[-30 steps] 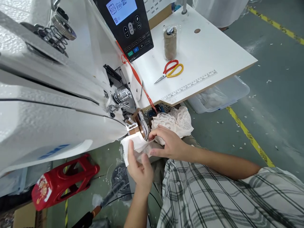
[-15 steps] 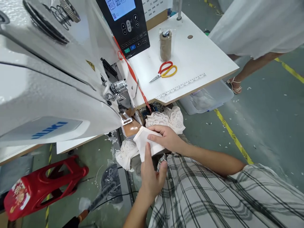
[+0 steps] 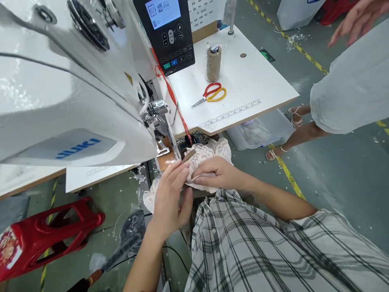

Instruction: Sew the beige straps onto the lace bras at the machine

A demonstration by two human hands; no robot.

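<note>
My right hand [image 3: 217,173] pinches a folded piece of white fabric [image 3: 202,184] between thumb and fingers. Just to its left, my left hand [image 3: 172,198] has its fingers stretched out and its thumb apart, with the fingertips over the fabric's left side; whether they touch it is hidden. White lace fabric [image 3: 223,150] lies bunched behind the right hand, and more lace [image 3: 150,194] shows left of the left hand. The sewing machine's presser foot [image 3: 163,151] is just beyond my left fingertips. A small brown strip [image 3: 189,155] sticks out beside those fingertips.
The white sewing machine [image 3: 91,117] fills the left. On the white table [image 3: 243,81] are scissors [image 3: 212,93] and a brown thread cone [image 3: 213,63]; a control panel [image 3: 172,36] stands behind. A plastic bin [image 3: 258,132] sits below. A person [image 3: 352,89] stands at right; a red stool [image 3: 54,235] lies left.
The white fabric was spread flat between my hands and is now folded in my right hand. My left hand has moved left and up. The person at right has shifted, and a hand now shows.
</note>
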